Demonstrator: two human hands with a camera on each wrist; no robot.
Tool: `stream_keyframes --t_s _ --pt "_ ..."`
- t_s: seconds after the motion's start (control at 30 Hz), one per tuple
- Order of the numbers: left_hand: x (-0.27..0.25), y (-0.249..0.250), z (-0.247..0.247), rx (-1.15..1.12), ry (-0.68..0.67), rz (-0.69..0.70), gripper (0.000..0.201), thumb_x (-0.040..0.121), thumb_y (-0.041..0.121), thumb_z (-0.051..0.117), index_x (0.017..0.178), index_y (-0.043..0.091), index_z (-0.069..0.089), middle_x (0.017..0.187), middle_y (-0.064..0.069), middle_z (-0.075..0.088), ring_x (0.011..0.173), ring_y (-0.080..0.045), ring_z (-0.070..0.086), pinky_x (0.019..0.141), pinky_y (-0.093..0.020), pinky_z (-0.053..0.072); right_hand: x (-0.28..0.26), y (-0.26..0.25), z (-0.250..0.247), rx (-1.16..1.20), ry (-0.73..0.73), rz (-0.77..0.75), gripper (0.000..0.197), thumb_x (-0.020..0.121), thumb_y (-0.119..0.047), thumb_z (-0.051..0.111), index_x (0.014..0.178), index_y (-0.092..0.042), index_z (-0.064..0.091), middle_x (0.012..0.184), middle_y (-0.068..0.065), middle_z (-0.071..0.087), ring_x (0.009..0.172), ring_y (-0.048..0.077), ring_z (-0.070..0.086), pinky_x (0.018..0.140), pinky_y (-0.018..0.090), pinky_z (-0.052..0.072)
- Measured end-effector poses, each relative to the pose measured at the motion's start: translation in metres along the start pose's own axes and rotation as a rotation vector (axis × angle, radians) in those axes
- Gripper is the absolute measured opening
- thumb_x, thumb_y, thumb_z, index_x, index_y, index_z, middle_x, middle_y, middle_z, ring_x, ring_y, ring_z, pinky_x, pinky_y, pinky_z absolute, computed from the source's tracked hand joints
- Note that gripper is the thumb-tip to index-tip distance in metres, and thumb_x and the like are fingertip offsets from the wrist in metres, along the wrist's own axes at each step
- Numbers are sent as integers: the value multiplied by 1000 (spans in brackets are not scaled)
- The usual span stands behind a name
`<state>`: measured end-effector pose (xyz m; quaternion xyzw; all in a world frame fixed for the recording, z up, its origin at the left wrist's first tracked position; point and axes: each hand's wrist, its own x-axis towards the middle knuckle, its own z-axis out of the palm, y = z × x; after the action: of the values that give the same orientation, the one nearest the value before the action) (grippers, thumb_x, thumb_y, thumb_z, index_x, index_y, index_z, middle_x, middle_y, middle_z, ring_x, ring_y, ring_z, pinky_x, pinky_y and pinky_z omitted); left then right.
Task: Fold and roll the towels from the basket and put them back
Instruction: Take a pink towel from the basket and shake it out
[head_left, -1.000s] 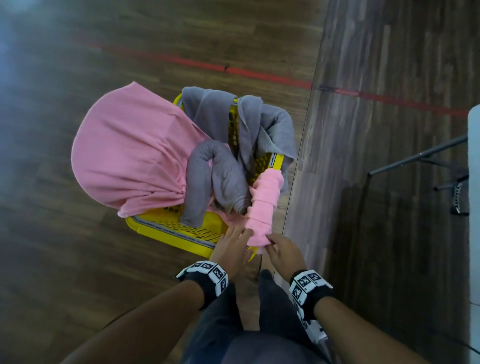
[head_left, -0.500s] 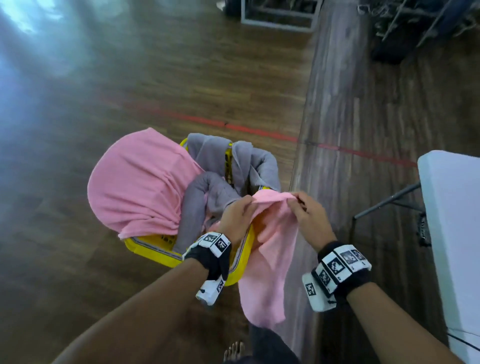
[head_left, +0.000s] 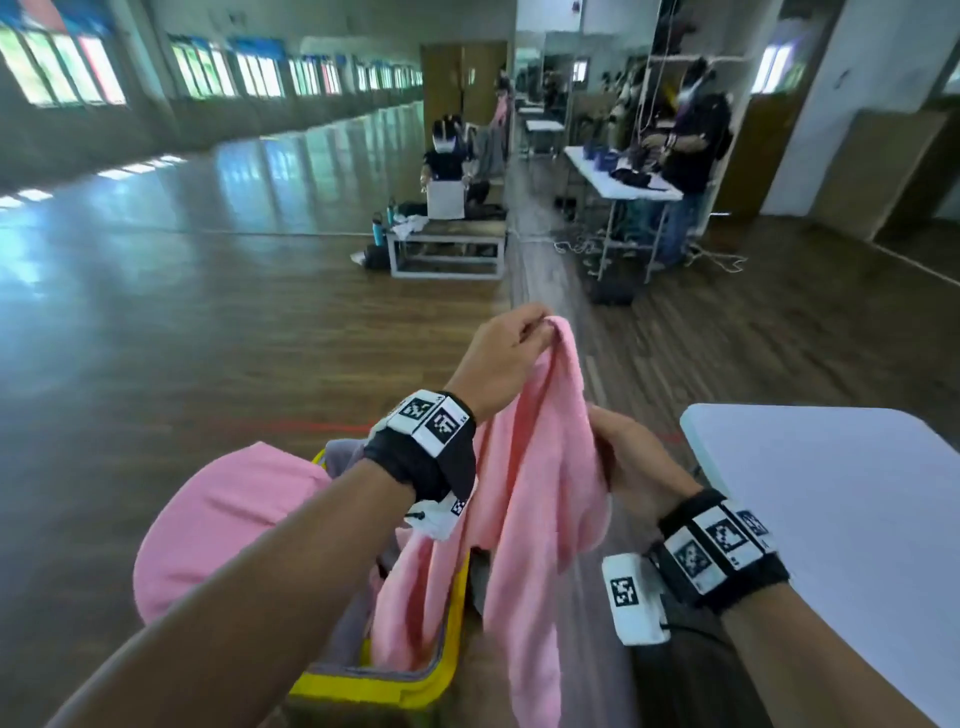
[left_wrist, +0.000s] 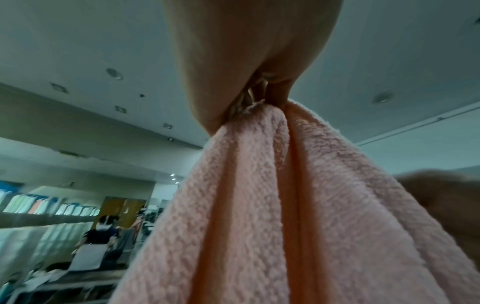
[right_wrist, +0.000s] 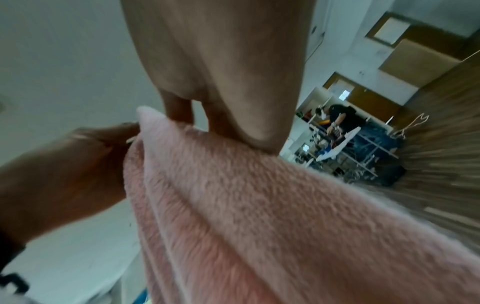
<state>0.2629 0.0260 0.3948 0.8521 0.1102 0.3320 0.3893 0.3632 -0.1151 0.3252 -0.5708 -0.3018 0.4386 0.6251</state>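
A small pink towel (head_left: 535, 499) hangs in the air above the yellow basket (head_left: 415, 691). My left hand (head_left: 511, 343) pinches its top corner high up; the left wrist view shows the pinch on the pink towel (left_wrist: 272, 205) at my left hand (left_wrist: 259, 102). My right hand (head_left: 618, 457) grips the towel's edge lower down, seen close in the right wrist view as my right hand (right_wrist: 221, 131) on the pink towel (right_wrist: 259, 216). A larger pink towel (head_left: 234, 514) drapes over the basket's left side, and a grey towel (head_left: 345, 452) shows behind my left wrist.
A white table (head_left: 831, 519) stands right beside my right arm. Wooden floor (head_left: 208, 322) stretches ahead. Farther off are a low bench (head_left: 447, 244) with a seated person and another table (head_left: 623, 176) with a standing person.
Both hands have lifted the small pink towel up out of the basket. My left hand has risen above the right, and the head view has tilted up toward the room.
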Motion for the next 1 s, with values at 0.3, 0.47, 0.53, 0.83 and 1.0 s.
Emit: stream_keyframes --t_s 0.3,0.47,0.53,0.83,1.0 --pt "55 80 49 -96 21 93 15 94 15 49 85 11 60 78 -5 62 74 -11 53 73 -32 42 -47 -112 -84 -7 275 -335 16 90 -22 63 76 -14 65 67 -1 53 61 13 47 53 21 39" --pt "81 117 89 -293 -84 67 15 90 15 51 91 10 65 89 -5 65 84 -13 56 81 -32 44 -60 -190 -129 -103 387 -485 16 87 -26 69 92 -11 75 98 16 72 93 27 65 95 46 51" --pt "90 135 103 -566 -228 -55 22 89 23 49 100 14 65 102 -5 64 96 -19 55 92 -36 42 -66 -216 -138 -218 401 -486 24 85 -34 72 96 -13 75 101 11 73 97 26 67 94 48 52" --pt "117 148 120 -716 -320 -221 25 89 23 59 105 6 68 107 -17 65 102 -33 60 100 -51 42 -74 -228 -151 -612 270 -445 22 82 -37 74 84 -16 74 101 12 70 98 27 66 92 39 54" --pt "125 150 109 -399 -155 -112 21 95 24 56 79 11 62 73 -1 59 65 -12 57 73 -30 49 -75 -181 -171 -262 233 -229 44 89 -45 64 106 -6 73 102 11 73 97 30 69 91 42 54"
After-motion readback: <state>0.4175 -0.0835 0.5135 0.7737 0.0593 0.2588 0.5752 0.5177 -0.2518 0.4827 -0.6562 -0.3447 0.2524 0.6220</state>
